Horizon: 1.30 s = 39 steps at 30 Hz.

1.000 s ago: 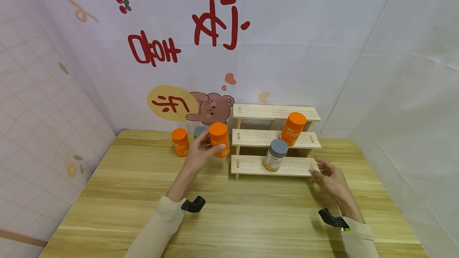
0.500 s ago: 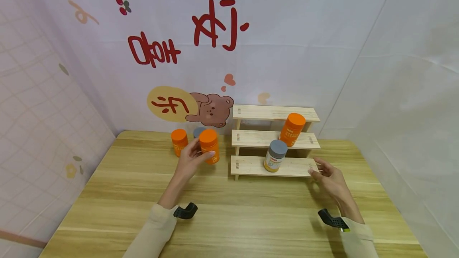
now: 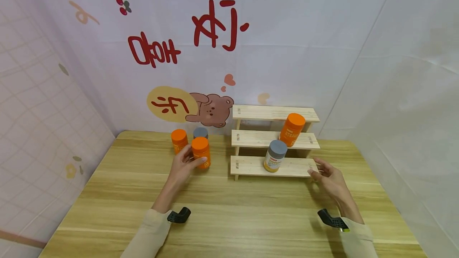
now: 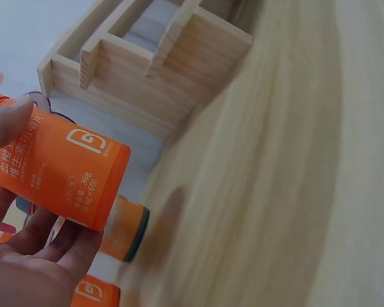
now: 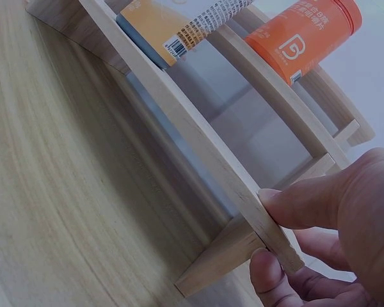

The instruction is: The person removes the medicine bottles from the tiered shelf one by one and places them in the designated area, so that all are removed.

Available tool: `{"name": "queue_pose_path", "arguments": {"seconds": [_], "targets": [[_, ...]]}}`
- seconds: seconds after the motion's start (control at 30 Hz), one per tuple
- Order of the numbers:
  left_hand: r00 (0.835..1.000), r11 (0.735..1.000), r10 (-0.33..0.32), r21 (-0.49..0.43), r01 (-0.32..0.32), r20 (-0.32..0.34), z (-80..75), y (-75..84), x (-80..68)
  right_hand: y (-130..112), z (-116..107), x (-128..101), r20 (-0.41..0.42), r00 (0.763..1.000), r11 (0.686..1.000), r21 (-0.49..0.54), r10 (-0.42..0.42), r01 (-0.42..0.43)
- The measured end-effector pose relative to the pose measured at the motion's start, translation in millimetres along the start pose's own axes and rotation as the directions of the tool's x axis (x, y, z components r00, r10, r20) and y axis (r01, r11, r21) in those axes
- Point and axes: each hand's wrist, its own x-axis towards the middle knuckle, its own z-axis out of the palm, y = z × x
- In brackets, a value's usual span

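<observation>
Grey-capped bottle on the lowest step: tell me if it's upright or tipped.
Upright. The grey-capped bottle stands on its base on the lowest step of the wooden rack, cap on top, leaning on nothing.

Light wood-grain table [image 3: 229, 214]. On it, far left: orange-capped orange bottle [image 3: 179, 140] w/ grey-capped bottle [image 3: 200, 132] just beside, near backdrop. Orange bottle w/ orange lid [image 3: 292, 129] on mid tier, yellow bottle w/ grey lid [image 3: 275, 155] on bottom tier. White backdrop w/ brown cartoon bear [image 3: 211, 108], red lettering [image 3: 186, 34].
</observation>
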Motion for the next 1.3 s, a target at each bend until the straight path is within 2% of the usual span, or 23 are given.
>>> {"name": "queue_pose_path", "arguments": {"seconds": [0.3, 0.57, 0.73, 1.03, 1.3], "targets": [[0.997, 0.997, -0.074, -0.014, 0.074, -0.014, -6.5, -13.3, -1.5, 1, -1, 0, 0.014, 1.000, 1.000, 0.011, 0.001, -0.001], [0.996, 0.996, -0.088, -0.016, 0.088, 0.003, -10.7, -23.5, -2.4, 1, -1, 1, 0.015, 1.000, 1.000, 0.002, -0.004, 0.004], [0.997, 0.996, -0.078, -0.033, 0.079, 0.020, -9.4, -22.8, -3.4, 1, -2, 1, 0.011, 1.000, 1.000, -0.004, -0.010, 0.010], [0.996, 0.998, -0.060, -0.001, 0.060, 0.058, -11.7, -23.3, -4.8, 2, 0, 1, 0.003, 1.000, 1.000, 0.007, -0.014, 0.014], [0.996, 0.999, -0.036, -0.020, 0.038, 0.084, -15.1, -10.9, -6.1, 1, 0, 0, 0.000, 1.000, 1.000, 0.003, -0.023, 0.023]]}}
